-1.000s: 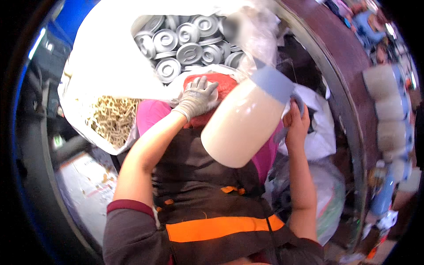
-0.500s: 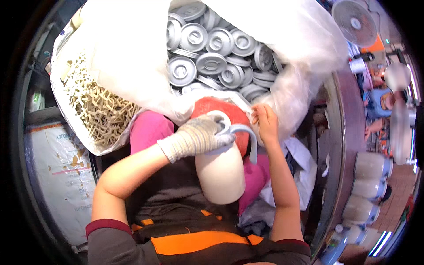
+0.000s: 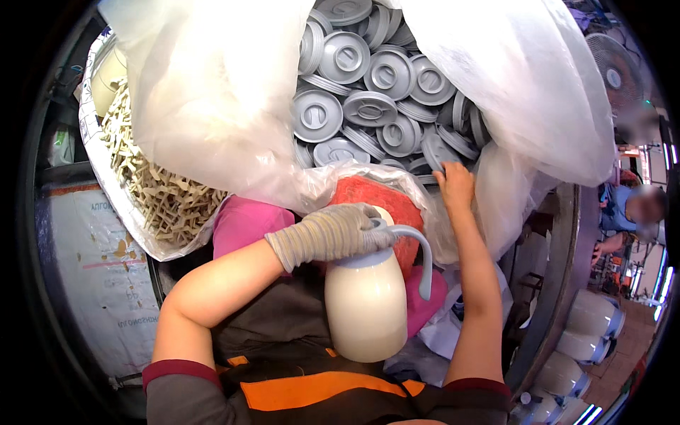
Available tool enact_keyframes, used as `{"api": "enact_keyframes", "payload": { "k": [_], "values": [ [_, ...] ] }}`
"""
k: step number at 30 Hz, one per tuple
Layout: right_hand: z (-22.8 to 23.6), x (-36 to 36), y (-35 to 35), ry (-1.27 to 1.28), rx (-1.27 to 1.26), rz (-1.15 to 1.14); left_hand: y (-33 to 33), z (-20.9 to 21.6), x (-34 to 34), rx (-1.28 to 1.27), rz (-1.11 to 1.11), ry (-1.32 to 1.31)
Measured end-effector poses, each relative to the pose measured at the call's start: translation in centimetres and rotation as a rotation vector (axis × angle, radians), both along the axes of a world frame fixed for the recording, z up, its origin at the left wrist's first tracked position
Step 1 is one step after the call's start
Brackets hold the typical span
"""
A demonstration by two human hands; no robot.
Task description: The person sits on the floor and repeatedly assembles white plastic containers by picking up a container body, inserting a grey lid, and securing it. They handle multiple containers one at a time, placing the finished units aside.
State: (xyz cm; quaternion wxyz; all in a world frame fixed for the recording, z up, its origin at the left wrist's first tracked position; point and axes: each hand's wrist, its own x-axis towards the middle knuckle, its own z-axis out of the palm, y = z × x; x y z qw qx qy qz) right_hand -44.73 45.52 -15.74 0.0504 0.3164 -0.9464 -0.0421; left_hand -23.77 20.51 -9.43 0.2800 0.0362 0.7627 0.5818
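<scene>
My left hand (image 3: 329, 235), in a striped knit glove, is closed round the neck of a cream jug (image 3: 366, 312) with a blue-grey collar. The jug is tilted over my lap, its curved blue-grey handle (image 3: 426, 262) towards the right. Bare and reaching forward, my right hand (image 3: 455, 185) has its fingers at the lower edge of a tilted grey lid (image 3: 437, 150). That lid lies at the near right of a heap of round grey lids (image 3: 370, 108) inside a clear plastic bag (image 3: 212, 106). My fingertips are partly hidden behind the lid's edge.
Left of the bag, a white sack (image 3: 106, 166) holds many small cream plastic pieces (image 3: 166, 195). Red material (image 3: 372, 190) lies beyond the jug. More cream jugs (image 3: 591, 312) stand at the right, past a dark table edge (image 3: 567, 241). A fan (image 3: 615, 74) and another person (image 3: 623, 205) are farther off.
My right hand has moved forward from beside the jug's handle to a lid at the bag's opening. The jug stays in my left hand. The whole view has shifted slightly.
</scene>
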Motion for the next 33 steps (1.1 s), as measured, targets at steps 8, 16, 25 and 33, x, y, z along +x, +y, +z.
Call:
{"api": "enact_keyframes", "payload": {
  "k": [8,16,25,33],
  "values": [
    [15.6,16.7,4.8,-0.068,-1.294,-0.400,-2.5,-0.9,1.1,0.983,0.716,-0.236],
    [14.1,28.0,3.5,0.405,-1.111,-0.184,4.0,0.1,3.6,1.159,1.009,-0.238],
    [13.2,31.5,6.0,0.400,-1.215,-0.131,5.9,3.3,8.0,1.047,1.002,-0.291],
    [17.5,29.2,10.1,-0.031,-1.301,-0.064,5.7,4.1,9.4,1.095,0.889,-0.093]
  ]
}}
